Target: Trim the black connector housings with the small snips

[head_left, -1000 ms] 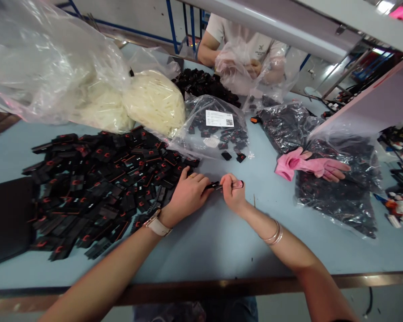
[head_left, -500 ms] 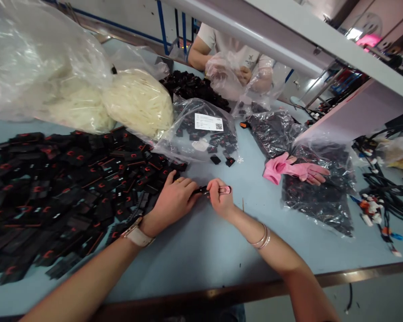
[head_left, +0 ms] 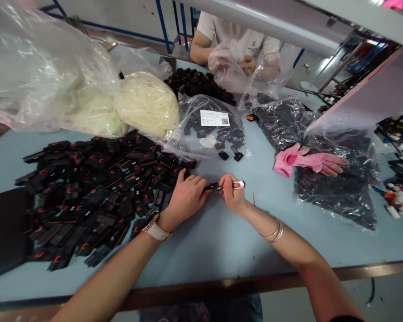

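Note:
My left hand (head_left: pixel 188 197), with a pale-strapped watch on the wrist, is closed on a small black plastic part (head_left: pixel 212 186). Its fingers rest close to the tabletop. Opposite it, my right hand (head_left: pixel 233 193) is wrapped round a small hand tool (head_left: pixel 239 184) whose shiny, slotted, dark-edged end sticks out past the fist. The tool's other end meets the black part between the two hands; its exact kind is too small to tell. Left of my hands spreads a heap of black plastic parts (head_left: pixel 100 188) with orange-red marks.
Clear bags with pale yellow pieces (head_left: pixel 147 105) stand back left. A labelled bag (head_left: pixel 215 118) of black parts lies ahead. Pink gloves (head_left: pixel 310 162) lie on dark-filled bags (head_left: pixel 336 197) at right. A co-worker (head_left: pixel 238 44) handles a clear bag across the table. A black panel (head_left: pixel 6 230) lies left.
The whole view has shifted, so the scene sits further right and more of the left table shows. Both hands keep their grip on the black part and the tool.

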`<state>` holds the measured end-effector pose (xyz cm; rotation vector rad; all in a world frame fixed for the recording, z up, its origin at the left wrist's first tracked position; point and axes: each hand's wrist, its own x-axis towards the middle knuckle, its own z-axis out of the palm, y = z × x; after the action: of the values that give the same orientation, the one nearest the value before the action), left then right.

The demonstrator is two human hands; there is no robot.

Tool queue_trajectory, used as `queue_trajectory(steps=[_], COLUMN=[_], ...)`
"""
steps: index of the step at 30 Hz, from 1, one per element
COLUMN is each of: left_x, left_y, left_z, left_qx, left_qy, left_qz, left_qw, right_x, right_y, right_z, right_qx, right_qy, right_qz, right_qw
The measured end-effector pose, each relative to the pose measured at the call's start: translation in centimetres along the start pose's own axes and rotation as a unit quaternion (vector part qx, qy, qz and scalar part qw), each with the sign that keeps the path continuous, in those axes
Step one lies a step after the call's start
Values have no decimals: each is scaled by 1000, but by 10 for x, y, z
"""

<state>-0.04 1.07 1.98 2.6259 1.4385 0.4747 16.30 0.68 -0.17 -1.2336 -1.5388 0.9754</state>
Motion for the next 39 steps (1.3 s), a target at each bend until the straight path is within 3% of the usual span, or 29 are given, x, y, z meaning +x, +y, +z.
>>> queue_trajectory(steps=[14,28,35,39], left_x=[-1,1,0,0], left_y=[0,0,0,1], left_z=[1,1,2,1], left_qx=[8,1,11,15], left_qy=[0,-4,2,1], left_qz=[1,-6,-4,-3], left_qw=[1000,1000,1000,1000], right_x=[1,6,2,2], right_y=[-1,-10,0,1], right_z=[1,3,2,2], right_qx=[-17,-184,-57,-35], right_qy=[-20,-10,11,2], right_qz=[-7,-97,-38,-26], right_qw=[1000,978,998,999])
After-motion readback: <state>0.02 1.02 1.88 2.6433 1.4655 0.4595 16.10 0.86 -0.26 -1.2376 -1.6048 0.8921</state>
